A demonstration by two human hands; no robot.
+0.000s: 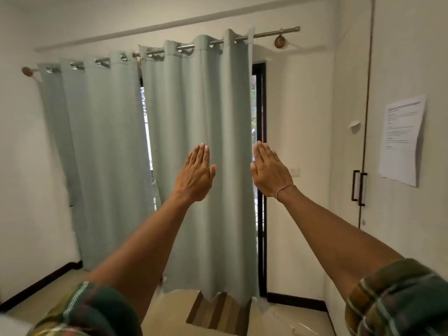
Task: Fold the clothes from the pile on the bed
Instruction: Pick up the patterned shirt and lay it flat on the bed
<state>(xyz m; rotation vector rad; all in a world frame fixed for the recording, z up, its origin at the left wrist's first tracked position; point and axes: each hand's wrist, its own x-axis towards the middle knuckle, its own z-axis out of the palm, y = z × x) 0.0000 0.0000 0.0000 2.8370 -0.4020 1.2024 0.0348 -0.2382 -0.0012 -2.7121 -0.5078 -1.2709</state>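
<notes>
No clothes or bed are in sight; the left hand [196, 177] and right hand [270, 172] are both held out flat, fingers straight and together, grasping nothing, a gap between them. Behind both hang pale green curtains [116, 151], and right of the right hand stands a white wardrobe [397, 214] with a paper [402, 139] stuck on it.

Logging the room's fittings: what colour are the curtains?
Pale grey-green curtains, plain with no pattern, seen in the head view.

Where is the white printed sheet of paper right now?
In the head view, the white printed sheet of paper hangs on the pale cupboard door at the far right, just right of the black door handles and well right of the raised right hand.
</notes>
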